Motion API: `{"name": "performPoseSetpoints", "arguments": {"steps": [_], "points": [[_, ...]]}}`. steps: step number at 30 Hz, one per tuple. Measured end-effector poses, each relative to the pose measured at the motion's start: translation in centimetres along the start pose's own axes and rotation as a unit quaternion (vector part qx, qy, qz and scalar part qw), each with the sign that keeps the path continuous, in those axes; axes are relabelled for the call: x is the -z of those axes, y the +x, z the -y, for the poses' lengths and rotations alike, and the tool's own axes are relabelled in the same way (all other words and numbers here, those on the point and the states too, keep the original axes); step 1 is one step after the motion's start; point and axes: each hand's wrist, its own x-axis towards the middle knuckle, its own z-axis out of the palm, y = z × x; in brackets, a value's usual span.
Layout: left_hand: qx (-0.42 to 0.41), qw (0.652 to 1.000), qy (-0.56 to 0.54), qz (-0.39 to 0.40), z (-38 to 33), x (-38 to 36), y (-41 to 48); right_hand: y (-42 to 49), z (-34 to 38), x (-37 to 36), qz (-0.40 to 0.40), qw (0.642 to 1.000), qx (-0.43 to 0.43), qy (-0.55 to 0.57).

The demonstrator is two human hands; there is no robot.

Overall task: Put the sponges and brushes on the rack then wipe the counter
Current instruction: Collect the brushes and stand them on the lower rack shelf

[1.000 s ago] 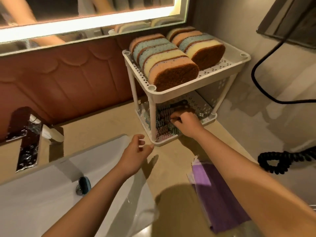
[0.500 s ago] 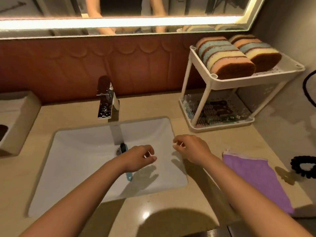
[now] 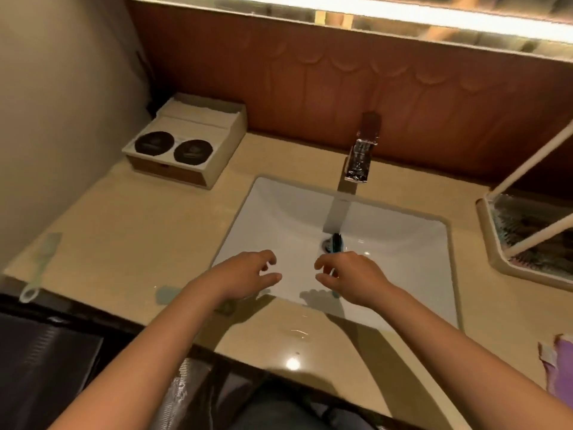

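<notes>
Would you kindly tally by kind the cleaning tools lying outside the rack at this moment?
Brushes: 2, the pale green plastic brush on the beige counter and the blue-handled brush in the white basin.
Cloths: 1, the purple cloth at the counter's right edge.
Total: 3. A blurred bluish patch at the counter's front edge is left uncounted.

Blue brush (image 3: 336, 242) in sink (image 3: 279, 218); pale green brush (image 3: 42, 264) flat on counter (image 3: 139, 231), far left.

Looks like a hotel bathroom, probably: white sink (image 3: 310, 212) sunk into a beige counter (image 3: 139, 231), chrome faucet (image 3: 361, 156), backlit mirror (image 3: 403, 17), amenity tray (image 3: 186, 144).
</notes>
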Motion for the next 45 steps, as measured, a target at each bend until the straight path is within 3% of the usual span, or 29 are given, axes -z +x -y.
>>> {"name": "performPoseSetpoints", "arguments": {"steps": [14, 20, 27, 34, 45], "points": [[0.174, 0.967, -0.132, -0.135, 17.8, 1.6, -5.4, 9.7, 16.2, -5.5, 0.084, 0.98, 0.147, -0.107], [0.291, 0.919, -0.082, -0.253, 23.9, 2.9, -6.4, 11.4, 20.8, -8.0, 0.108, 0.97, 0.18, -0.125], [0.393, 0.837, -0.138, -0.355, 29.1, 4.6, -6.9, 12.2, 23.1, -10.4, 0.076, 0.967, 0.185, -0.156], [0.498, 0.8, -0.088, -0.322, 31.3, 5.8, -6.6, 12.7, 23.3, -11.3, 0.052, 0.969, 0.179, -0.162], [0.512, 0.772, -0.185, -0.329, 32.1, 6.4, -6.7, 13.4, 22.1, -11.0, 0.102, 0.987, 0.1, -0.07]]}}
